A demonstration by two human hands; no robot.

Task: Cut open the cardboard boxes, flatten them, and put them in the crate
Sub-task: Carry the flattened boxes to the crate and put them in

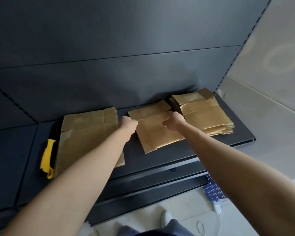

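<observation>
One white shoe (166, 218) on the floor tiles at the bottom. To its right, a blue perforated corner under the shelf (136, 160), probably the crate (213, 189); it is mostly out of frame and no cardboard shows in it. One yellow knife (47, 157) lies on the shelf at far left, just beside the left box (87, 133), parked within reach, likely for the tape. That box is one flat piece, partly under the forearm. The left hand (128, 124) and right hand (172, 121) are both clenched on the far flap end of the middle box (157, 133), one at each side, apparently to press or lift it flat. The stack (206, 114) of flattened boxes is far right, touching the middle box; several layers, count unreadable. So two single boxes plus one stack, all on the shelf. Dark back panel (143, 82) behind.
</observation>
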